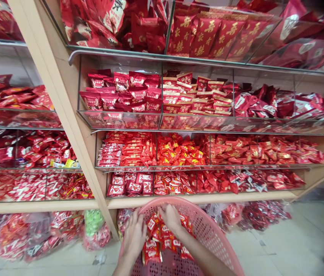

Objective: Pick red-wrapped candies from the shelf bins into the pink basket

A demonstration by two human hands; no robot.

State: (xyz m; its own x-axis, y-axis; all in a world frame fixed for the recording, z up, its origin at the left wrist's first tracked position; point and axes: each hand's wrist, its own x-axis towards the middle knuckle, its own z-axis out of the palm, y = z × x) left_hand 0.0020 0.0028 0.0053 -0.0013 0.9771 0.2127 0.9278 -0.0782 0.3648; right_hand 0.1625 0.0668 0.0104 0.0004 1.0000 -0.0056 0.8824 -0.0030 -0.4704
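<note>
A pink plastic basket (208,226) with a perforated wall sits low in front of me, holding several small red candy packets (162,239). My left hand (134,235) reaches into the basket at its left side, fingers curled down onto the packets. My right hand (170,216) is at the far rim, fingers bent over the packets there. What each hand actually grips is hidden under the fingers.
Wooden shelving (64,115) with clear acrylic bins (127,119) full of red wrapped sweets rises ahead, in several tiers. Bulk plastic bags of candy (35,234), one green (94,222), lie on the tiled floor (288,245) under the lowest shelf.
</note>
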